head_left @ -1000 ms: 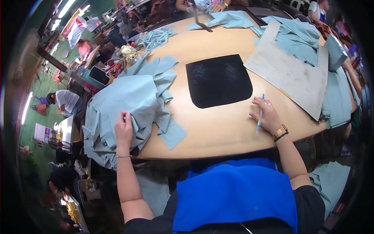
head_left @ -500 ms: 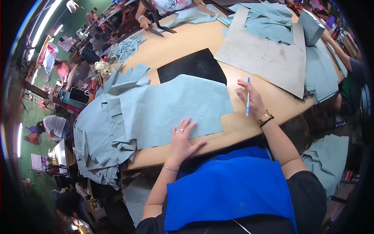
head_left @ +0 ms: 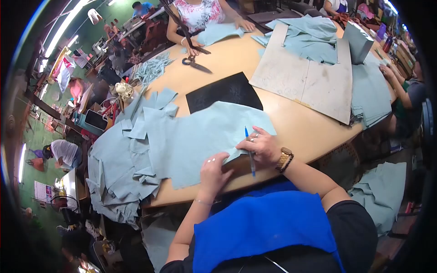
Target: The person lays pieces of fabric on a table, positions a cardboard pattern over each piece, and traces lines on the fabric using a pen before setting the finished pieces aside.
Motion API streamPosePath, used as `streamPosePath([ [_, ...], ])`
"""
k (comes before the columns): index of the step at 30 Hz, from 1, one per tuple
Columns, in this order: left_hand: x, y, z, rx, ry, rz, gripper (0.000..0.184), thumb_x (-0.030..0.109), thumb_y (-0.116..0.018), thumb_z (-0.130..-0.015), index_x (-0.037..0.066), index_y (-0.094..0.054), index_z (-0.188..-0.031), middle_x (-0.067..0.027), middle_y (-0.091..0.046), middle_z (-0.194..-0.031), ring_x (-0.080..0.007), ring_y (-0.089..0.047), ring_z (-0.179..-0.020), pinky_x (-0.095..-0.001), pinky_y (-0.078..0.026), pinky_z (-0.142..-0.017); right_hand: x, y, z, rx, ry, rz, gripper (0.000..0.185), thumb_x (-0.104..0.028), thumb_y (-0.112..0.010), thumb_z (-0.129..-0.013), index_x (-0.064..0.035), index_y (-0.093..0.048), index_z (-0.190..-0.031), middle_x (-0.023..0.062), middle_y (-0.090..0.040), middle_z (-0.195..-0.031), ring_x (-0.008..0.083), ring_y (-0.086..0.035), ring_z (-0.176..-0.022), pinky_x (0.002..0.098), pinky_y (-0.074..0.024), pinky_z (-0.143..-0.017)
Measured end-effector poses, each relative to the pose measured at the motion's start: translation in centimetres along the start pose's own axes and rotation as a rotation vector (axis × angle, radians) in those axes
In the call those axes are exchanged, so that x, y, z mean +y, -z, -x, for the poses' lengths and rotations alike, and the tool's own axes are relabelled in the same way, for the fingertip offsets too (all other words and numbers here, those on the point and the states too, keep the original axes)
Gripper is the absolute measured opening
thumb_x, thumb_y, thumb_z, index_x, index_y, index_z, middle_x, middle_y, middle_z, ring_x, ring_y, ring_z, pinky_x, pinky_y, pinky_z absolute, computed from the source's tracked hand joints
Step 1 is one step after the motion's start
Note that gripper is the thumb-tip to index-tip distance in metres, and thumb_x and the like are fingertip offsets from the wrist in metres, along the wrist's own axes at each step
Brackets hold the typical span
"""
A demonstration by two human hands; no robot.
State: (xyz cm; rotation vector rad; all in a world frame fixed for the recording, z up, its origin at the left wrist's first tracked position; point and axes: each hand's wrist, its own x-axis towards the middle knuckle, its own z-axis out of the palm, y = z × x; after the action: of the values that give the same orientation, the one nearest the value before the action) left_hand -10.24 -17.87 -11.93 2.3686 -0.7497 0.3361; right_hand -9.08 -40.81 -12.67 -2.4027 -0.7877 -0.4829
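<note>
A light blue-green fabric piece (head_left: 205, 136) lies on the table in front of me, its near right edge lifted and folded between my hands. My left hand (head_left: 214, 175) is closed on that edge, rings showing on its fingers. Close beside it, my right hand (head_left: 264, 148) pinches the fabric while also holding a blue ballpoint pen (head_left: 252, 167) between its fingers. Beneath the fabric's far edge a black panel (head_left: 223, 92) sticks out. To the left the piece meets a heap of similar fabric pieces (head_left: 118, 159).
A large pale pattern board (head_left: 309, 91) lies at the right, with stacked fabric (head_left: 371, 100) beside it. Across the table, a co-worker's hand (head_left: 192, 48) is near black scissors (head_left: 198, 66). Another person's hand (head_left: 387, 72) is at the far right. Fabric strips (head_left: 152, 68) lie at the back left.
My right hand has come down and left with the pen and taken hold of the fabric. My left hand, flat before, now grips the lifted edge. The co-worker's scissors now lie on the table.
</note>
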Motion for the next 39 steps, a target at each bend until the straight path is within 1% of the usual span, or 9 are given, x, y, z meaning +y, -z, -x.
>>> streamPosePath([
  [5,-4.1,4.3,4.0,0.089,0.064,-0.155,0.046,-0.012,-0.057,-0.061,0.011,-0.066,-0.101,-0.0120,-0.068,-0.092,-0.0328,-0.065,-0.088,-0.0380,-0.051,-0.079,0.3,8.3,-1.6,0.093,-0.064,-0.254,0.022,-0.007,-0.071,-0.080,-0.0123,-0.069,-0.101,0.0078,-0.070,-0.088,0.0239,-0.068,-0.082,0.0388,-0.0509,-0.087],
  [12,0.4,19.4,0.9,0.179,0.228,0.178,0.015,0.001,-0.068,-0.080,0.000,-0.069,-0.095,-0.0085,-0.070,-0.084,-0.0151,-0.065,-0.078,-0.0276,-0.050,-0.072,-3.7,22.3,-5.1,-0.064,-0.230,-0.787,0.020,-0.004,-0.071,-0.086,-0.0001,-0.067,-0.105,0.0024,-0.069,-0.093,0.0078,-0.062,-0.087,0.0247,-0.0501,-0.080],
  [19,-8.8,16.5,-16.8,-0.250,0.222,-0.180,0.023,0.008,-0.057,-0.080,0.002,-0.073,-0.095,-0.0174,-0.071,-0.085,-0.0225,-0.069,-0.077,-0.0324,-0.052,-0.073,10.8,18.0,-15.4,-0.277,-0.346,-0.059,0.021,-0.004,-0.060,-0.077,-0.0058,-0.071,-0.095,0.0095,-0.069,-0.081,0.0209,-0.065,-0.077,0.0326,-0.0504,-0.071],
  [23,-13.2,16.3,-27.5,0.238,0.026,-0.420,0.027,0.001,-0.051,-0.078,0.001,-0.069,-0.098,-0.0166,-0.070,-0.088,-0.0187,-0.069,-0.082,-0.0315,-0.052,-0.075,15.2,19.5,-22.4,0.444,0.017,0.131,0.023,-0.002,-0.054,-0.079,-0.0124,-0.071,-0.090,0.0130,-0.070,-0.090,0.0296,-0.068,-0.088,0.0370,-0.0526,-0.081],
  [25,-9.6,19.2,-30.3,0.525,-0.106,0.140,0.017,0.004,-0.054,-0.085,0.000,-0.067,-0.096,-0.0152,-0.070,-0.096,-0.0164,-0.067,-0.091,-0.0311,-0.052,-0.080,13.4,23.0,-25.0,0.678,0.063,0.169,0.016,-0.001,-0.059,-0.083,-0.0057,-0.069,-0.094,0.0079,-0.071,-0.091,0.0182,-0.068,-0.085,0.0302,-0.0523,-0.077],
  [29,-3.4,21.6,-29.8,0.884,-0.345,0.268,0.014,0.011,-0.058,-0.094,0.000,-0.065,-0.101,-0.0151,-0.067,-0.111,-0.0197,-0.064,-0.105,-0.0337,-0.048,-0.092,6.0,27.3,-22.9,0.837,0.223,0.078,0.046,-0.045,-0.052,-0.098,-0.0023,-0.067,-0.095,0.0071,-0.067,-0.077,0.0094,-0.062,-0.072,0.0256,-0.0489,-0.064],
  [30,-2.5,20.9,-28.7,0.943,-0.428,0.390,0.016,0.012,-0.058,-0.095,0.000,-0.064,-0.102,-0.0154,-0.067,-0.113,-0.0215,-0.064,-0.107,-0.0345,-0.047,-0.094,6.2,26.8,-21.7,0.810,0.171,0.113,0.031,-0.033,-0.056,-0.094,-0.0034,-0.067,-0.097,0.0084,-0.068,-0.084,0.0126,-0.064,-0.078,0.0268,-0.0500,-0.070],
  [32,-2.6,18.8,-25.0,0.934,-0.487,0.027,0.017,0.010,-0.056,-0.095,0.002,-0.064,-0.108,-0.0139,-0.067,-0.116,-0.0229,-0.064,-0.109,-0.0345,-0.048,-0.095,7.9,25.8,-18.4,0.755,0.076,0.182,0.016,-0.007,-0.065,-0.087,-0.0056,-0.068,-0.102,0.0109,-0.071,-0.096,0.0190,-0.069,-0.091,0.0290,-0.0521,-0.082],
  [39,-9.2,4.9,-9.5,0.355,-0.178,-0.053,0.035,-0.011,-0.065,-0.071,0.004,-0.069,-0.102,-0.0158,-0.068,-0.108,-0.0325,-0.066,-0.096,-0.0392,-0.053,-0.083,13.2,12.0,-2.6,0.389,-0.130,0.140,0.016,-0.006,-0.069,-0.082,-0.0122,-0.070,-0.097,0.0129,-0.069,-0.084,0.0300,-0.068,-0.076,0.0366,-0.0541,-0.067],
])
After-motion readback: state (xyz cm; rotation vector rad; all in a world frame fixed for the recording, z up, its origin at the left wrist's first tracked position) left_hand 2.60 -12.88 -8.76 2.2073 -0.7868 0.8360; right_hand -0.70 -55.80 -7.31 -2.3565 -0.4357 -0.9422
